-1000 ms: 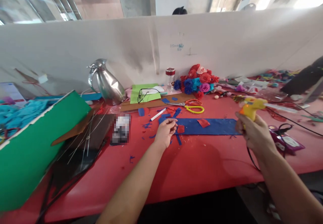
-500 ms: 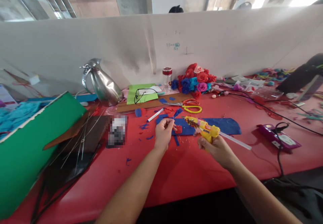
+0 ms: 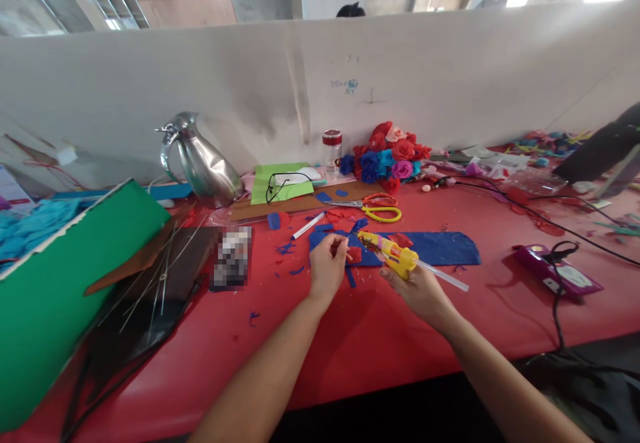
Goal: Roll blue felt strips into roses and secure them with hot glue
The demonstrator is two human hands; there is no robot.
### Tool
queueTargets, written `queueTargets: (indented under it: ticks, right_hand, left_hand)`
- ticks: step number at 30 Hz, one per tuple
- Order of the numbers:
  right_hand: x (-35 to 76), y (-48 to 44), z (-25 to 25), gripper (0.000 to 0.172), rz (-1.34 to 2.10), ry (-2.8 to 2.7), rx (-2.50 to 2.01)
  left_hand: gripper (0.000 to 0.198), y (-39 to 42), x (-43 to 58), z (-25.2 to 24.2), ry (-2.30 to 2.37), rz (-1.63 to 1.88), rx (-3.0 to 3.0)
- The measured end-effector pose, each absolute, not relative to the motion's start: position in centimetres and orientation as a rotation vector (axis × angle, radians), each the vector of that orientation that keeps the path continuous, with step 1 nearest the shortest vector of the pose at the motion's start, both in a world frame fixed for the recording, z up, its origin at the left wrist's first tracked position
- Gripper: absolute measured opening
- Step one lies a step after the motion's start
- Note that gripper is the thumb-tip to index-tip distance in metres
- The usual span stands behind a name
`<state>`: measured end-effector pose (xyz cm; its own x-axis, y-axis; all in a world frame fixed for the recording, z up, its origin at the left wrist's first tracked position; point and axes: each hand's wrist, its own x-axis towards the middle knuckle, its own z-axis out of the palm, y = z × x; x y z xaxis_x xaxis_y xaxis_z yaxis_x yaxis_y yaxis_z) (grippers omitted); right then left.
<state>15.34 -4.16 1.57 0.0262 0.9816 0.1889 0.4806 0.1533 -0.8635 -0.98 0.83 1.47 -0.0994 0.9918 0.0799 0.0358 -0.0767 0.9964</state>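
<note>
My right hand [image 3: 417, 290] grips a yellow hot glue gun [image 3: 400, 256], and a clear glue stick [image 3: 447, 276] juts from its back end. The gun's nozzle points left, close to a small blue strip [image 3: 358, 225] whose lower end is pinched in the fingertips of my left hand [image 3: 329, 260]. Under both hands lies a long piece of blue cloth [image 3: 445, 248], with a red scrap [image 3: 354, 253] on it. A white marker pen [image 3: 309, 226] and yellow-handled scissors [image 3: 383, 214] rest just beyond.
Behind stand a steel jug [image 3: 203, 163], a red-lidded jar [image 3: 332, 150] and a heap of fabric roses [image 3: 385, 156]. Eyeglasses [image 3: 287, 184] lie on green paper. To the right is a purple box [image 3: 557, 271] with a black cable; a green box wall [image 3: 85, 296] rises at left.
My right hand has brought the glue gun leftward, so its nozzle is now nearer the blue strip. My left hand keeps its pinch, almost in the same place.
</note>
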Motion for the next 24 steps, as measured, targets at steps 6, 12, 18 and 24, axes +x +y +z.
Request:
queueTargets:
  ticks: [6, 12, 18, 24]
  right_hand:
    - [15.6, -4.0, 1.6, 0.029, 0.735, -1.593, -1.482]
    - [15.5, -4.0, 1.8, 0.031, 0.696, -1.606, -1.472]
    - [16.1, -4.0, 1.9, 0.032, 0.706, -1.687, -1.513]
    - [22.0, -0.6, 1.5, 0.03, 0.376, -1.687, -1.665]
  left_hand:
    - [0.011, 0.8, -1.0, 1.7, 1.288, 1.315, 1.231]
    - [0.011, 0.8, -0.9, 1.6, 1.311, 1.305, 1.26]
    - [0.011, 1.0, -1.1, 1.3, 1.307, 1.318, 1.243]
    - [0.007, 1.5, -1.2, 0.7, 1.269, 1.371, 1.119]
